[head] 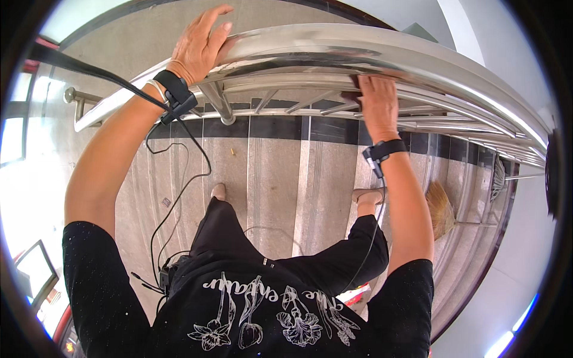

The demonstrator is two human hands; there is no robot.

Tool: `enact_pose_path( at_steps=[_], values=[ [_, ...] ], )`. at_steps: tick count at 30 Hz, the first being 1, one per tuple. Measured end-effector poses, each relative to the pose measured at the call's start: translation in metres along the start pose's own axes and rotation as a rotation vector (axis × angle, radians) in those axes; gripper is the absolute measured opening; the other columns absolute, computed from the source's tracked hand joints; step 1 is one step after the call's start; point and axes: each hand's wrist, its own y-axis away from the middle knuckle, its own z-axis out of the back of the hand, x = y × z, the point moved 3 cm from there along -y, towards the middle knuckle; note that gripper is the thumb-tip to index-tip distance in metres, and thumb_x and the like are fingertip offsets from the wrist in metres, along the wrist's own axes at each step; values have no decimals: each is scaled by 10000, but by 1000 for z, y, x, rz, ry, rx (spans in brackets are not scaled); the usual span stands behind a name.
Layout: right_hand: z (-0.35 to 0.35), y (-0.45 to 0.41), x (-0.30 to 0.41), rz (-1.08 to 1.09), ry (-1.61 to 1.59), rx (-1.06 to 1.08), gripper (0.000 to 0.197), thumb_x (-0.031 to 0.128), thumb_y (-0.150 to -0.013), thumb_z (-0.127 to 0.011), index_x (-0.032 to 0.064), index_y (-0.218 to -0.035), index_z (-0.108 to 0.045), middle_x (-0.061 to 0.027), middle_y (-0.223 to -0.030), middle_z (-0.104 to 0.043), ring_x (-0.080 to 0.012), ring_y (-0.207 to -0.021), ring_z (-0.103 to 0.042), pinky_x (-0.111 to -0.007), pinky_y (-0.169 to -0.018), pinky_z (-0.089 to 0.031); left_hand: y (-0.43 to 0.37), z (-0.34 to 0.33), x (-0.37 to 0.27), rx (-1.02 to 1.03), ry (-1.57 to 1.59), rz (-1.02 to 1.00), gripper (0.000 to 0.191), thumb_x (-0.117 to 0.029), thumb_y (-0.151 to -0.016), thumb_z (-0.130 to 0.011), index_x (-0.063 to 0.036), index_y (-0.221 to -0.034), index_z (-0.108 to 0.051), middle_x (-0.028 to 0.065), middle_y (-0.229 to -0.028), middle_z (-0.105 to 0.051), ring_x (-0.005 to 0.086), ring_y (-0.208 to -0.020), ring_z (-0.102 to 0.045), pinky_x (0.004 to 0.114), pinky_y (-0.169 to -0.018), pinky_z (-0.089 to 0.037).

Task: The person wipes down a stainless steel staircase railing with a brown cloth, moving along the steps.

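A thick, shiny metal handrail (313, 44) curves across the stairs in front of me. On its left part rests my left hand (194, 51), with the thumb and fingers spread and reaching past the far side. My right hand (379, 105) is lower, at the thinner rail (286, 83) beneath the handrail, its fingertips tucked below the top tube. A dark reddish-brown piece, apparently cloth (352, 97), shows beside and under the right fingers; most of it is hidden. Slanted metal bars (309, 102) and a stout post (215, 100) join the rails.
Stone steps (273, 179) with dark edge tiles (275, 127) lie under my feet. On the right are a straw broom (439, 210) and a grey mop head (498, 179). Black cables (181, 192) hang from my wrist straps. A red-and-white item (353, 294) lies behind my leg.
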Motion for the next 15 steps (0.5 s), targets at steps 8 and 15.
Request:
enact_pose_path(
  at_steps=[8,15],
  values=[
    [-63,-41,135,5,-261,119,248,119,-835,-578,105,-1080,-619,-46,-948,-618,-235,-973,-601,-385,-869,-462,-15,9,-16,64,122,146,294,-50,-895,-675,-62,-1159,-544,161,-1210,-616,349,-909,-647,382,-739,-548],
    [-74,-59,177,17,-463,-10,257,121,-831,-573,120,-1072,-661,-52,-957,-667,-242,-964,-637,-370,-868,-489,-10,3,-13,-30,32,-98,305,-54,-893,-680,-94,-1153,-526,152,-1191,-623,346,-879,-656,390,-730,-562]
  ],
)
